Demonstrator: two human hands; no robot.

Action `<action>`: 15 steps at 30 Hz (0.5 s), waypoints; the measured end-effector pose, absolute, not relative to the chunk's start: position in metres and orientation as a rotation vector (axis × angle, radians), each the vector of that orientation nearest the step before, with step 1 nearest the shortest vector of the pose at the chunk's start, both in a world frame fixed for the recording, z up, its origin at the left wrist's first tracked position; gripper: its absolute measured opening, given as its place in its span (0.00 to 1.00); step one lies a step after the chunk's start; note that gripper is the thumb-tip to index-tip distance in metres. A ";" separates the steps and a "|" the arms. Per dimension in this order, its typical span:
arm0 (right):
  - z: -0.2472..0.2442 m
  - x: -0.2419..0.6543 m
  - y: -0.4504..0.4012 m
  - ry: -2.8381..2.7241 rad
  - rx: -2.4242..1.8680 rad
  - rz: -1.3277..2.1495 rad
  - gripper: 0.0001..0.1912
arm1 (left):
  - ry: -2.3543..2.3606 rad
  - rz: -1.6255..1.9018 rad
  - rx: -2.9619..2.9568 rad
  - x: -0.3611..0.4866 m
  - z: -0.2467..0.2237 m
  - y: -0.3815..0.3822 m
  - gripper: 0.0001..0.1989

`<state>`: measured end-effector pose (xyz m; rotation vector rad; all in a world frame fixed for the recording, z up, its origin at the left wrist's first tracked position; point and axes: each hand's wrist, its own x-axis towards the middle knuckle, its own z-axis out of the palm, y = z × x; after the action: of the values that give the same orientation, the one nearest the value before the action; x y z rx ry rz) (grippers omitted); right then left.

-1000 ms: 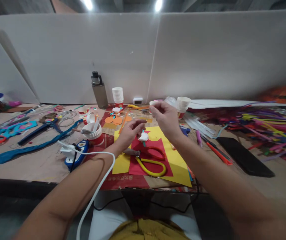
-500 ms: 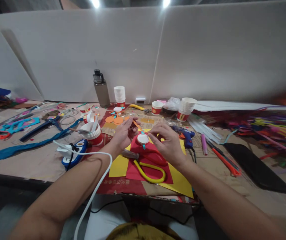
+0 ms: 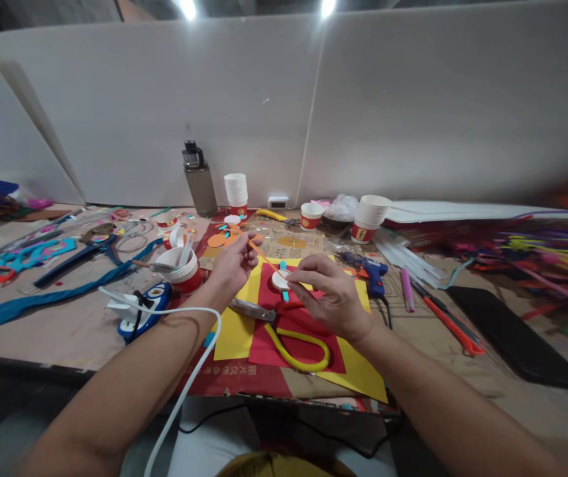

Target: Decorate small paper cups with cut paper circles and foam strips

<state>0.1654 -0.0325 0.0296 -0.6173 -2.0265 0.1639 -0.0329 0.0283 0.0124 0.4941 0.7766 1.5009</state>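
Forearms point(image 3: 159, 358) extend over the worktop's point(image 3: 65, 331) front edge. Left hand point(image 3: 234, 268): grip pinches an orange paper strip point(image 3: 264, 256). Right hand point(image 3: 331, 295): grip narrow, contents unclear, at the white disc point(image 3: 279, 281) inboard of that edge's middle.

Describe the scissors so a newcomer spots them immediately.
Find the yellow paper at the near edge of the table, with smaller red paper on it. The scissors lie across the red paper. One handle loop is yellow, the other red, unlike the yellow-handled tool farther back.
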 end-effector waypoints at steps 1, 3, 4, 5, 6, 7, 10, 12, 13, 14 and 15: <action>0.030 0.166 -0.033 -2.039 -0.596 0.177 0.09 | 0.794 1.512 0.514 -0.033 0.012 0.028 0.06; 0.030 0.166 -0.034 -2.051 -0.573 0.209 0.09 | 0.846 1.527 0.597 -0.033 0.012 0.026 0.07; 0.031 0.166 -0.034 -2.052 -0.581 0.230 0.09 | 0.876 1.524 0.665 -0.032 0.012 0.024 0.08; 0.031 0.166 -0.033 -2.048 -0.606 0.253 0.07 | 0.904 1.511 0.750 -0.031 0.012 0.022 0.10; 0.032 0.166 -0.033 -2.042 -0.646 0.280 0.06 | 0.929 1.483 0.843 -0.029 0.012 0.019 0.11; 0.032 0.166 -0.032 -2.035 -0.696 0.309 0.05 | 0.949 1.444 0.937 -0.027 0.012 0.016 0.12; 0.030 0.166 -0.027 -1.987 -0.858 0.375 0.05 | 0.948 1.290 1.160 -0.019 0.012 0.007 0.13; 0.028 0.167 -0.022 -1.953 -0.941 0.390 0.04 | 0.917 1.172 1.245 -0.014 0.011 0.002 0.14; 0.027 0.168 -0.020 -1.940 -0.972 0.392 0.04 | 0.907 1.114 1.281 -0.012 0.010 0.000 0.14; 0.026 0.169 -0.018 -1.931 -0.996 0.394 0.03 | 0.908 1.058 1.313 -0.011 0.010 -0.002 0.15; 0.025 0.169 -0.017 -1.925 -1.014 0.397 0.03 | 0.916 1.004 1.338 -0.009 0.010 -0.004 0.16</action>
<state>0.1693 -0.0166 0.0253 -1.0136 -1.9248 0.3966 -0.0094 -0.0041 0.0101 1.3377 0.9160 1.0043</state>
